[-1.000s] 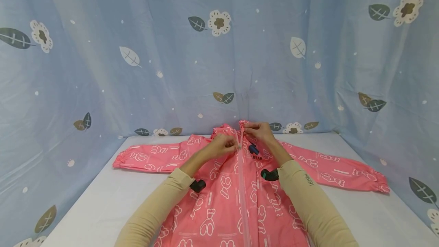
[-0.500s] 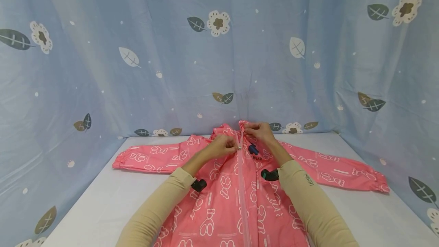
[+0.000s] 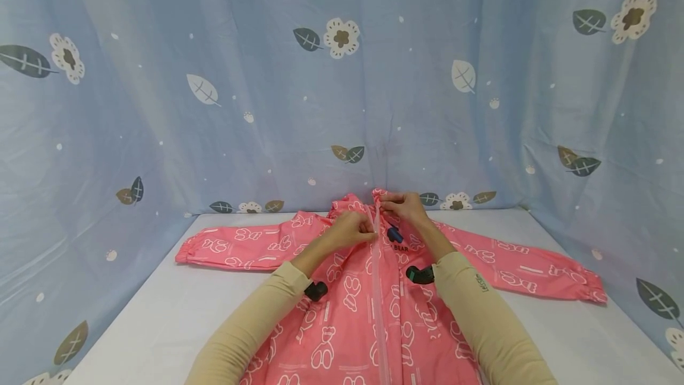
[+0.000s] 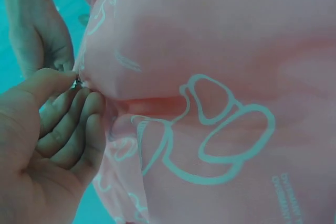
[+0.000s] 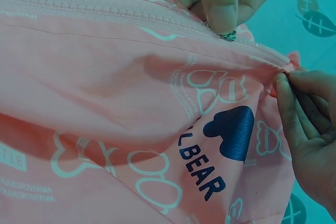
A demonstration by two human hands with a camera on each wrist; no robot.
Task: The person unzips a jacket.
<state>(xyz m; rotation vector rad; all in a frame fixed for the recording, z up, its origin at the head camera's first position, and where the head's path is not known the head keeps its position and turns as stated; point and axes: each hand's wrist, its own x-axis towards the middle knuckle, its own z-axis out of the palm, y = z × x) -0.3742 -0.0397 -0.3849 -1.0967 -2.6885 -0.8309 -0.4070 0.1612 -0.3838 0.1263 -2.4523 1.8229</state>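
A pink jacket (image 3: 350, 302) with white bear outlines lies front up, its sleeves spread to both sides. Its pale zipper (image 5: 105, 14) is fastened from the bottom to near the collar. My left hand (image 3: 350, 229) pinches the small metal zipper pull (image 5: 229, 36) between thumb and fingers; in the head view these fingers cover it. At the collar, my right hand (image 3: 408, 207) pinches the top edge of the jacket's right-side front, above a dark blue bear patch (image 5: 231, 132). Between the two hands the top of the zipper stands parted.
The jacket lies on a white table (image 3: 155, 314). Behind it and along both sides hangs a blue curtain (image 3: 267, 106) printed with leaves and flowers. Dark wrist cameras (image 3: 420, 274) sit under each forearm, close over the jacket.
My left hand has shifted slightly to the right, and its fingers now cover the zipper pull that showed beside them in the head view. The right hand holds its place at the collar.
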